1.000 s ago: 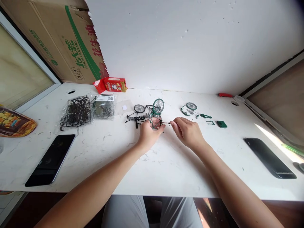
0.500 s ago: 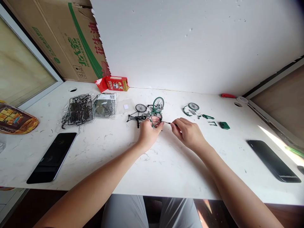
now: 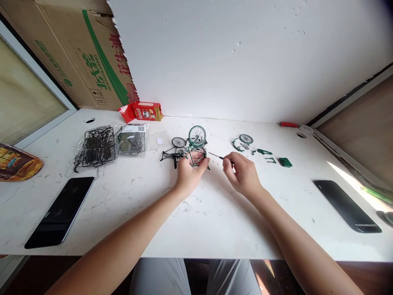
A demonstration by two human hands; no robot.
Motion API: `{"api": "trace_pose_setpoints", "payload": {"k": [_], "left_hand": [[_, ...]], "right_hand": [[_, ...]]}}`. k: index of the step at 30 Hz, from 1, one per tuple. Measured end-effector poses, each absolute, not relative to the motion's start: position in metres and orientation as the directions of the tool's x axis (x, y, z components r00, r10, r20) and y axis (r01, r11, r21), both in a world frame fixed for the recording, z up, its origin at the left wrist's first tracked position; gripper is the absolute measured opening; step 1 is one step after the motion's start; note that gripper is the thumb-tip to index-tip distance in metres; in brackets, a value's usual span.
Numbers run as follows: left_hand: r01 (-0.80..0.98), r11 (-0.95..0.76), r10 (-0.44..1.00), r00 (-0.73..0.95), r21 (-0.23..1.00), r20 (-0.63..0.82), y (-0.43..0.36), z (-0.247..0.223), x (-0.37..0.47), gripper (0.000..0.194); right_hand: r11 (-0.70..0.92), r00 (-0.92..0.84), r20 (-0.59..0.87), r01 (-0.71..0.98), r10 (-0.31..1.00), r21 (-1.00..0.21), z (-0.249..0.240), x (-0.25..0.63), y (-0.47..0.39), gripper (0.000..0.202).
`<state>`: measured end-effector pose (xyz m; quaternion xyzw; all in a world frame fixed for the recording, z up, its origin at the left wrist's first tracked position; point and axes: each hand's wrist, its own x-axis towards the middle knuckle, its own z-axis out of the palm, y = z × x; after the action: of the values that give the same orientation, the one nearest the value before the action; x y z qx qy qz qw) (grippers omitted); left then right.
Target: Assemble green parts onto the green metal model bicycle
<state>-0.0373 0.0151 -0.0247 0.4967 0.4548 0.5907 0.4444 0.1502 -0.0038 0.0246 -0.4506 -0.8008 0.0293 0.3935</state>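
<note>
Well, the screwdriver backed off the green bike, seemingly pausing work; half-curled left hand held the bike, closed right hand the screwdriver.

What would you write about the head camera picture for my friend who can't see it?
The left hand holds a small green model bicycle at a white table, while the right hand points a thin tool toward it. Loose green parts lie to the right; bagged dark parts, a red box and a phone are to the left.
</note>
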Motion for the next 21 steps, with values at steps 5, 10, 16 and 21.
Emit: {"api": "trace_pose_setpoints", "payload": {"k": [5, 10, 16, 21], "left_hand": [[-0.165, -0.2, 0.98, -0.053, 0.966, 0.193, 0.009, -0.018, -0.036, 0.035], [-0.29, -0.168, 0.985, -0.013, 0.942, 0.171, 0.008, -0.015, -0.035, 0.037], [-0.3, -0.155, 0.987, -0.003, 0.941, 0.162, 0.01, -0.015, -0.036, 0.04], [-0.292, -0.163, 0.985, 0.009, 0.943, 0.173, 0.007, -0.014, -0.036, 0.036]], "right_hand": [[0.371, -0.103, 0.357, 0.255, 0.929, -0.893, 0.018, 0.145, -0.002, 0.039], [0.27, -0.103, 0.264, 0.057, 0.959, -0.961, 0.021, 0.135, -0.005, 0.044], [0.238, -0.12, 0.236, 0.005, 0.964, -0.971, 0.021, 0.135, -0.007, 0.046], [0.228, -0.12, 0.228, -0.018, 0.966, -0.974, 0.02, 0.134, -0.006, 0.043]]}}
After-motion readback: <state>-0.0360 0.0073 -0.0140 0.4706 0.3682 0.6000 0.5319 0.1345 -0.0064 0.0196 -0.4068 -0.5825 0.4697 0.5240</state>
